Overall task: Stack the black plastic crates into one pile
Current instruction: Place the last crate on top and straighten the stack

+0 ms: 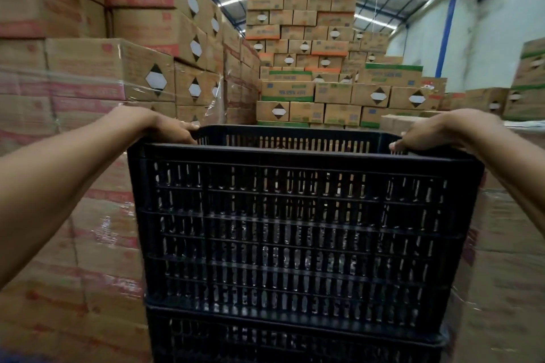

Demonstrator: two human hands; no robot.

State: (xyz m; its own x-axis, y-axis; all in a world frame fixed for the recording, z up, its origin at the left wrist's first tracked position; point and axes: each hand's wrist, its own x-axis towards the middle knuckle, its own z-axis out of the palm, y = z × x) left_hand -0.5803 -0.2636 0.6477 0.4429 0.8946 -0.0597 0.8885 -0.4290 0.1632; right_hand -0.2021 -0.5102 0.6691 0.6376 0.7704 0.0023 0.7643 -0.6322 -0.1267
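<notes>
A black slotted plastic crate (300, 233) fills the middle of the view, its open top level with my hands. It sits on another black crate (295, 345), whose top band shows at the bottom edge. My left hand (174, 127) grips the upper crate's rim at its far left corner. My right hand (418, 135) grips the rim at the far right corner. Both arms reach forward along the crate's sides. What lies below the lower crate is out of view.
Shrink-wrapped stacks of cardboard boxes (73, 91) rise close on the left. More wrapped boxes (507, 244) stand on the right. A tall stepped wall of cartons (306, 47) stands straight ahead under a metal roof.
</notes>
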